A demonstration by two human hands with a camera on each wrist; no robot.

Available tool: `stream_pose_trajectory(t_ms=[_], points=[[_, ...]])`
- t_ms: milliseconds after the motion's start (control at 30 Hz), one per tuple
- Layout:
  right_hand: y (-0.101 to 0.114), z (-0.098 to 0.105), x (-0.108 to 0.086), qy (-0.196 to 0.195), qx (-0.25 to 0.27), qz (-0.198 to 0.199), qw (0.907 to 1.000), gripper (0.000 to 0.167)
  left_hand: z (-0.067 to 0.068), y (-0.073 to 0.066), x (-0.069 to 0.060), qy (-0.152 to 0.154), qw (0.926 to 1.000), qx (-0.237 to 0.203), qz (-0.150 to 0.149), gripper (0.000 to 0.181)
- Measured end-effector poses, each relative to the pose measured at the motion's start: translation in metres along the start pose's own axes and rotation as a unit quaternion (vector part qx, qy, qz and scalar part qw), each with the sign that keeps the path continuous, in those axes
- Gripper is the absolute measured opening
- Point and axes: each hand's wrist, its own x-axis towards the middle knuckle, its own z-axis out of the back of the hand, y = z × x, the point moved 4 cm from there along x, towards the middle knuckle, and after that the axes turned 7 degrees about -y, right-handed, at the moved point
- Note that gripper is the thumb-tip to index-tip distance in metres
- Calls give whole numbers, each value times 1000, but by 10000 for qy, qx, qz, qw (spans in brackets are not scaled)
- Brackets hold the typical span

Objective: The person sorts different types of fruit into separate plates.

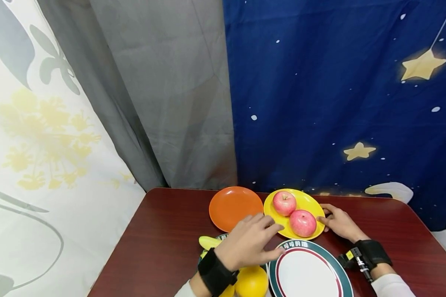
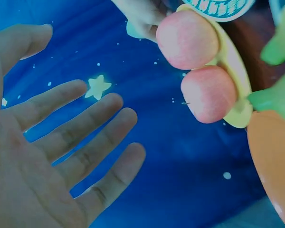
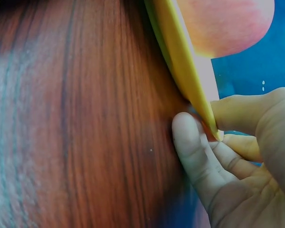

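Two pink-red apples (image 1: 302,223) sit on a yellow plate (image 1: 271,209) at the back of the table. My right hand (image 1: 340,222) is at the plate's right edge; in the right wrist view the yellow rim (image 3: 199,102) lies between its digits, which pinch it. My left hand (image 1: 247,241) hovers in front of the plate, its fingers extended and holding nothing. The left wrist view shows the spread fingers (image 2: 92,126) and open palm, apart from the apples (image 2: 206,95). Below this hand are yellow fruit (image 1: 252,282) and a banana-like shape (image 1: 208,242), partly hidden by the hand and wrist.
An orange plate (image 1: 235,208) lies left of the yellow one. In front stands a white plate (image 1: 307,274) with a green patterned rim. The dark red-brown table (image 1: 148,247) ends at grey (image 1: 171,103) and blue starry curtains (image 1: 301,103).
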Motion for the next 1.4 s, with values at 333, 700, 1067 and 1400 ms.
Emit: stream_pose_trajectory(t_ms=[333,700,1067,1400], points=[[-2,-2,-2,-104,42,-52,9999,58,-16,-6,-72,788,9957,-446,214,48],[-2,-5,-2,-80,152,-88,9998,57,-24,-10,-104,1659,9840,-503,408,60],[-8,-3,-3,-139,166,-175,9996,58,-57,-20,-96,1913,9812,22,266,71],[-8,-4,-3,-171,183,-168,9995,59,-65,-20,-93,1722,9847,-225,138,63]])
